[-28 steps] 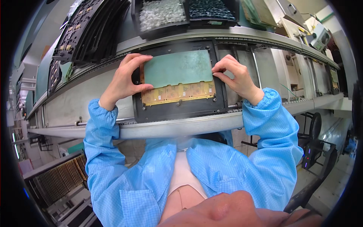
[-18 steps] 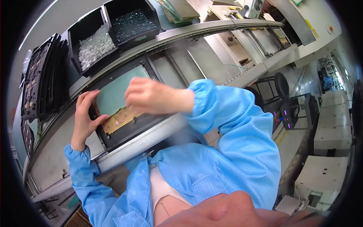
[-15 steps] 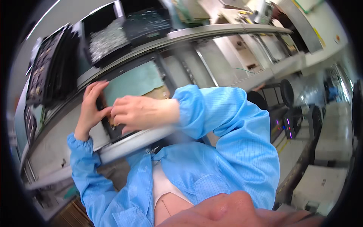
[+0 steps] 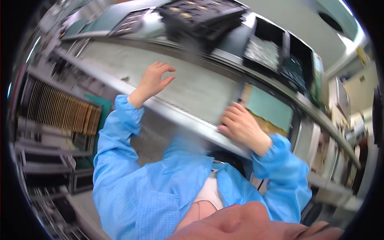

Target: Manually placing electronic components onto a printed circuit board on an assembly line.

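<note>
Landmark: conveyor rail, a long strip of dull grey metal, smooth and blurred, running slantwise across the view.

Left hand: raised above the rail, over the pale matte conveyor bed; fingers spread and lightly curled, palm empty, touching nothing.

Right hand: resting at the rail's far edge, fingers bent and laid on the near corner of the black fixture frame; whether they pinch the frame or only press on it cannot be told through the blur.

Green sheet: flat, matte, rectangular, lying in the frame just beyond the right hand.

Yellow circuit panel: thin board, its edge showing from under the green sheet, beside the right wrist.

Black bins: two open boxes beyond the rail, one with small white pieces, one with dark glinting pieces.

Stacked black trays: flat and rigid, beyond the rail, above the left hand.

Sleeves: light blue, finely checked cloth, elastic cuffs.
</note>
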Demonstrator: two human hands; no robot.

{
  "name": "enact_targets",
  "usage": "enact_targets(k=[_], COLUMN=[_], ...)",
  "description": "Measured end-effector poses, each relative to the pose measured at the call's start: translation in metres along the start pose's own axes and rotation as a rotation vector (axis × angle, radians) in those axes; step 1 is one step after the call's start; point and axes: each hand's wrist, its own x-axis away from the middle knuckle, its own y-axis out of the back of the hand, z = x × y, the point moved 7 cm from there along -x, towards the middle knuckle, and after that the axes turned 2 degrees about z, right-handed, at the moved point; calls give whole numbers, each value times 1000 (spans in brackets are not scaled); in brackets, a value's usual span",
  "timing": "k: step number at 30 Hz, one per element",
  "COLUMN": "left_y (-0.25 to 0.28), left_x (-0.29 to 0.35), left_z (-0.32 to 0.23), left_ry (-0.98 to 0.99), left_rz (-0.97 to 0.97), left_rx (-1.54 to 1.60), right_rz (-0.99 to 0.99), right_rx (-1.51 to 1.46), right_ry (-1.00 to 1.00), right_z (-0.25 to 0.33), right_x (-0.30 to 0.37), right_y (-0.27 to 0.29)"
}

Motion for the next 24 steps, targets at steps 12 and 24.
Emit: enact_targets(k=[12,24], left_y=[43,-42], left_x=[16,-137], left_z=[100,54], left_ry=[566,740], left_rz=[-421,-150], left_rx=[268,1037], right_rz=[-35,-82], right_rx=[196,112], right_ry=[-632,-852], right_z=[-1,-30], right_x=[200,239], right_y=[67,64])
